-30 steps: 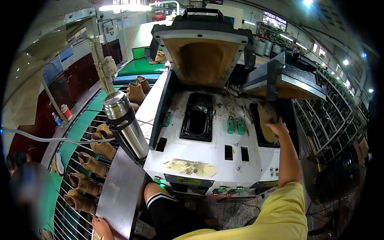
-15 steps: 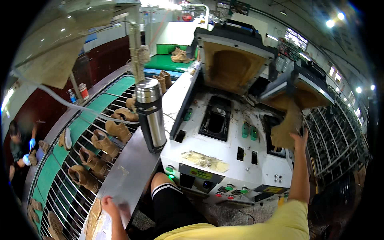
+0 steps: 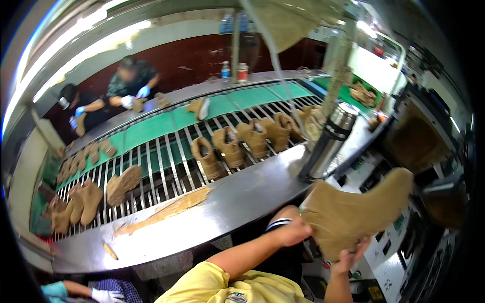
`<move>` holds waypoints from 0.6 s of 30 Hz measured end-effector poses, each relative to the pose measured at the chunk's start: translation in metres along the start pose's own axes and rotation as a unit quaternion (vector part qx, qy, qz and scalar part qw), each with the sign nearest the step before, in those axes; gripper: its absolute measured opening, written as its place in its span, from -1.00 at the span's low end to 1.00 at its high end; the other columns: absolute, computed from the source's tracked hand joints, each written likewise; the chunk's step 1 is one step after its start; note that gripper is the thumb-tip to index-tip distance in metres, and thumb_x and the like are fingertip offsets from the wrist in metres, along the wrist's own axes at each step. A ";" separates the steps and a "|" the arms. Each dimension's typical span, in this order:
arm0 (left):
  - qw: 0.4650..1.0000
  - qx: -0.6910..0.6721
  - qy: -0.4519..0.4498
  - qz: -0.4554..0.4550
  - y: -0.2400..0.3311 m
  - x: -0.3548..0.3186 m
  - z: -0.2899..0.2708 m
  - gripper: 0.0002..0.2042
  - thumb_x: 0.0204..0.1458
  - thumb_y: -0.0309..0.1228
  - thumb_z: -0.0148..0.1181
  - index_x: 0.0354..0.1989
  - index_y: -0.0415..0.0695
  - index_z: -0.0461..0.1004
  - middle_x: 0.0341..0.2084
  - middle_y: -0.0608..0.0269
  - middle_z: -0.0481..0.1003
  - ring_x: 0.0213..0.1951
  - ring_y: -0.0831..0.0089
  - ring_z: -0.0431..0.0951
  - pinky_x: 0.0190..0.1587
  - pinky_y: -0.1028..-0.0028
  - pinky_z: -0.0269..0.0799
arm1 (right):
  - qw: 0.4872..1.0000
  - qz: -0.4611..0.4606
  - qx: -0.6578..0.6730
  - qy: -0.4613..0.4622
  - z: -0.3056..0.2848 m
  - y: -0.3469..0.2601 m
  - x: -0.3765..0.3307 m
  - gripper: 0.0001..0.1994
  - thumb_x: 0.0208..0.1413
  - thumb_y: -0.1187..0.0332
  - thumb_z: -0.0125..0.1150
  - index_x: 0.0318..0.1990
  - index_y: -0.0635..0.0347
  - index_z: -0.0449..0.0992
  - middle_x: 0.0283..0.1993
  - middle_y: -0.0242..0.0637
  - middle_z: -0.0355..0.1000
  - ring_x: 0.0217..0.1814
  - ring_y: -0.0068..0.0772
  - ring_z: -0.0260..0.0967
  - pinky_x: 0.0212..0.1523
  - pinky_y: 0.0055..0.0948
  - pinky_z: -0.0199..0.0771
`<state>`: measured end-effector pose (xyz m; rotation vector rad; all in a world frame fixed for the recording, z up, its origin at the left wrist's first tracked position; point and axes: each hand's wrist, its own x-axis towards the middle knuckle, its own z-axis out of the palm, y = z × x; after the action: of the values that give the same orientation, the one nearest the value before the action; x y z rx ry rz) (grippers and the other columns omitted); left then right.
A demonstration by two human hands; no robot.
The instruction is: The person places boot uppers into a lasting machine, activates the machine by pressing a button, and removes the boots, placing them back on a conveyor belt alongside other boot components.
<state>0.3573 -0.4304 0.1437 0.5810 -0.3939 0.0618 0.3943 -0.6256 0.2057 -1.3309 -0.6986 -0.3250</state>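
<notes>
Right of centre, a tan boot is held up in front of me, tilted on its side. My right hand grips it from below, with its fingers partly hidden behind it. My left hand is closed on the boot's left edge. Beyond my hands, a tall steel thermos with a black strap stands on the metal ledge. Several tan boots stand in a row on the conveyor rack behind the ledge.
More boots and small tan pieces lie on the rack at left. Two people work across it. A person's white-gloved hand shows at lower left. The white machine with raised lids is at right. A yellowish strip covers part of the ledge.
My view has turned left toward the rack. The boot has come away from the machine in my right hand, and my left hand has moved onto it.
</notes>
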 end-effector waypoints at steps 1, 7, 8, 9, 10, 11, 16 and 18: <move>0.993 -0.107 0.028 0.050 0.030 -0.008 0.006 -0.37 0.00 -0.21 0.26 0.23 -0.15 0.18 0.11 0.12 0.36 0.12 0.21 0.37 0.22 0.14 0.20 | 0.998 0.020 0.018 -0.061 0.027 -0.001 -0.006 -0.16 -0.14 0.12 0.27 0.27 0.30 0.02 0.24 -0.05 0.09 0.24 -0.09 0.11 0.20 -0.10 0.12; 0.881 -0.078 0.354 0.305 0.126 -0.194 -0.052 -0.24 -0.16 -0.20 0.28 0.26 -0.17 0.13 0.19 0.02 0.26 0.22 0.05 0.24 0.28 0.04 0.11 | 0.897 -0.081 -0.126 -0.415 0.126 -0.014 -0.005 -0.67 -0.17 0.34 0.30 -0.18 0.25 0.52 -0.15 -0.14 0.44 -0.08 -0.06 0.39 -0.05 -0.27 0.43; 0.857 -0.044 0.381 0.345 0.139 -0.216 -0.052 -0.25 -0.15 -0.20 0.28 0.26 -0.17 0.14 0.19 0.02 0.26 0.22 0.05 0.24 0.28 0.04 0.11 | 0.893 -0.056 -0.122 -0.430 0.126 -0.003 -0.012 -0.69 -0.17 0.36 0.30 -0.20 0.23 0.52 -0.19 -0.15 0.45 -0.11 -0.07 0.40 -0.07 -0.25 0.43; 0.831 -0.013 0.405 0.380 0.154 -0.230 -0.053 -0.27 -0.13 -0.21 0.27 0.25 -0.16 0.15 0.18 0.03 0.27 0.22 0.06 0.24 0.28 0.05 0.13 | 0.891 -0.046 -0.130 -0.432 0.127 0.009 -0.017 -0.72 -0.18 0.38 0.30 -0.23 0.22 0.53 -0.22 -0.16 0.46 -0.14 -0.08 0.41 -0.09 -0.26 0.44; 0.803 0.017 0.429 0.413 0.166 -0.245 -0.053 -0.29 -0.12 -0.22 0.26 0.24 -0.16 0.16 0.17 0.04 0.28 0.21 0.07 0.25 0.27 0.05 0.15 | 0.889 -0.034 -0.139 -0.434 0.126 0.022 -0.023 -0.74 -0.18 0.40 0.30 -0.26 0.20 0.53 -0.24 -0.18 0.47 -0.16 -0.08 0.42 -0.11 -0.27 0.44; 0.777 0.032 0.455 0.433 0.181 -0.262 -0.062 -0.33 -0.08 -0.25 0.23 0.23 -0.17 0.16 0.16 0.05 0.29 0.21 0.07 0.25 0.27 0.06 0.16 | 0.889 -0.020 -0.155 -0.431 0.124 0.034 -0.028 -0.77 -0.19 0.41 0.30 -0.29 0.19 0.54 -0.26 -0.19 0.47 -0.19 -0.09 0.43 -0.14 -0.27 0.45; 0.699 0.073 0.551 0.449 0.289 -0.287 -0.113 -0.51 0.02 -0.45 0.11 0.17 -0.25 0.22 0.09 0.02 0.34 0.11 0.11 0.37 0.18 0.12 0.28 | 0.865 0.086 -0.262 -0.420 0.101 0.091 -0.046 -0.88 -0.19 0.48 0.27 -0.41 0.18 0.54 -0.49 -0.27 0.44 -0.48 -0.25 0.42 -0.46 -0.39 0.41; 0.659 0.154 0.586 0.446 0.326 -0.276 -0.144 -0.55 -0.04 -0.54 0.16 0.09 -0.27 0.30 -0.02 0.02 0.43 -0.02 0.15 0.47 0.08 0.21 0.40 | 0.878 0.029 -0.294 -0.376 0.086 0.120 -0.056 -0.92 -0.22 0.47 0.26 -0.48 0.14 0.52 -0.60 -0.29 0.38 -0.58 -0.27 0.37 -0.56 -0.38 0.35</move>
<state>0.0974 -0.0643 0.0994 0.5135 0.6773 1.4284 0.3986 -0.5254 0.0843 -2.0933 -1.2679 0.0671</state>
